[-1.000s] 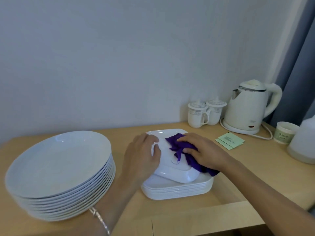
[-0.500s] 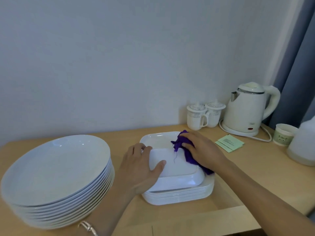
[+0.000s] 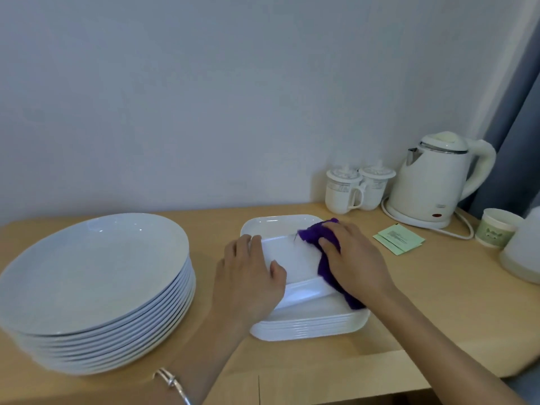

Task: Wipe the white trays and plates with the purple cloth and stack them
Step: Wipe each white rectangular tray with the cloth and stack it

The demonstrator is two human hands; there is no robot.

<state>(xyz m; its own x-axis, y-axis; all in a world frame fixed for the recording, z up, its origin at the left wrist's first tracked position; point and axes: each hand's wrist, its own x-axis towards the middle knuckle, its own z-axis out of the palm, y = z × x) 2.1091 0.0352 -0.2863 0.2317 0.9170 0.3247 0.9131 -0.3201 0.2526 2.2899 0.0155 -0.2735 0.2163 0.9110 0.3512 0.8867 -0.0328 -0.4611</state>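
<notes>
Fingers [image 3: 244, 247] of the left hand [image 3: 248, 285] grip the top tray [image 3: 292, 258], askew on the tray stack [image 3: 306, 328], while the right hand [image 3: 353, 264] clutches the purple cloth [image 3: 315, 233] against it; hard wiping could skid it off.

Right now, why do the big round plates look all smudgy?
In the head view, the stack of round plates is smeared along its left and lower edges, probably motion blur; the left hand gripping the tilted tray and the right hand holding the purple cloth look sharper; the light is dim and bluish with soft shadows; the wide lens makes the curtain lean.
</notes>
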